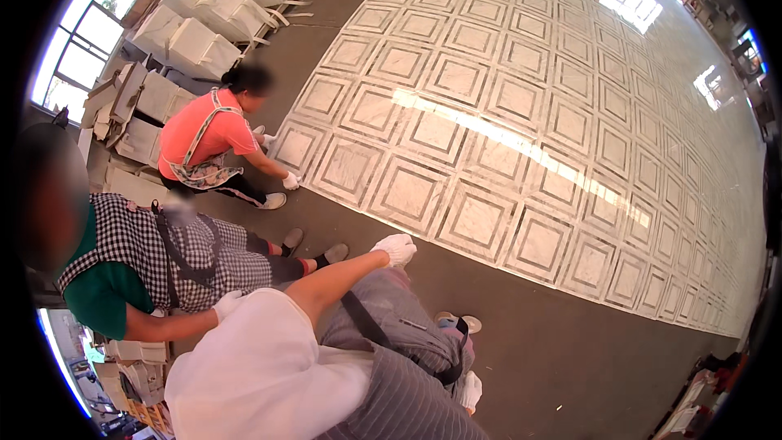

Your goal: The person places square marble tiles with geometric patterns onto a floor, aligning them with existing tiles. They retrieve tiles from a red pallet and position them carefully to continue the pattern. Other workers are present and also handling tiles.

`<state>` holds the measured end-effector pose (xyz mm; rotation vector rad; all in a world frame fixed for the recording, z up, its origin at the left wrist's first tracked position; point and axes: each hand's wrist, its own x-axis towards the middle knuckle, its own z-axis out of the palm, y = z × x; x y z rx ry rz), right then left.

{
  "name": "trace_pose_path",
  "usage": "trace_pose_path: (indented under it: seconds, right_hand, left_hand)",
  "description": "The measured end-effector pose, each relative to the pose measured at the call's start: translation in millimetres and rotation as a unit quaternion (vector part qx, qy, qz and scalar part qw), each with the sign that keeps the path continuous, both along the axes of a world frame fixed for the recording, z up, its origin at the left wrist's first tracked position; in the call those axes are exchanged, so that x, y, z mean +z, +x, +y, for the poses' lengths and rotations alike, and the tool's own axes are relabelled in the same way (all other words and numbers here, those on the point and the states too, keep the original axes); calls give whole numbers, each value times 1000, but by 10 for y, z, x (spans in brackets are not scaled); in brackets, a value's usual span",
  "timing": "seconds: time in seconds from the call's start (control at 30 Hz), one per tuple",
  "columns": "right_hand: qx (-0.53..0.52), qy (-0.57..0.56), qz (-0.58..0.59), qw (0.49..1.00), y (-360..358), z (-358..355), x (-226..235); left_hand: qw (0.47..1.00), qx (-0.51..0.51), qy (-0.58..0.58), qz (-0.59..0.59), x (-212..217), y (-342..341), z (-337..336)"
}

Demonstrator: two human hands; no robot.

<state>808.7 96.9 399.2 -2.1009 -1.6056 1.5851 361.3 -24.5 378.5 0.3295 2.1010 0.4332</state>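
My left hand (397, 250), in a white glove, hangs in front of my body with its fingers curled in. Nothing shows sticking out of it, and its palm is turned out of sight. Beyond it lies the near edge of a large floor of polished marble panels (405, 195), patterned with grey square frames; the hand appears apart from it. My right hand (471, 391), also gloved in white, is low beside my grey striped apron (407, 399). Only part of that hand shows, and its fingers are not clear.
A person in a coral shirt (199, 134) crouches at the panels' left corner, one gloved hand at the edge. Close on my left stands another person in a checked apron (195, 248). Stacked pale slabs (220, 16) line the left side. Dark grey floor (562, 358) borders the panels.
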Motion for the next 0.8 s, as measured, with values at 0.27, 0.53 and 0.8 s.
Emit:
trace_pose_path:
  seconds: [0.27, 0.53, 0.8]
  right_hand:
    - [-247, -128, 139, 950, 1833, 622, -117]
    - [-444, -72, 121, 885, 3081, 1161, 345]
    - [-354, 17, 243, 903, 3123, 2998, 632]
  left_hand:
    - [984, -177, -15, 31, -376, 1532, 928]
    - [966, -255, -6, -29, -46, 2565, 2769]
    - [941, -322, 5, -105, -445, 3374, 4651]
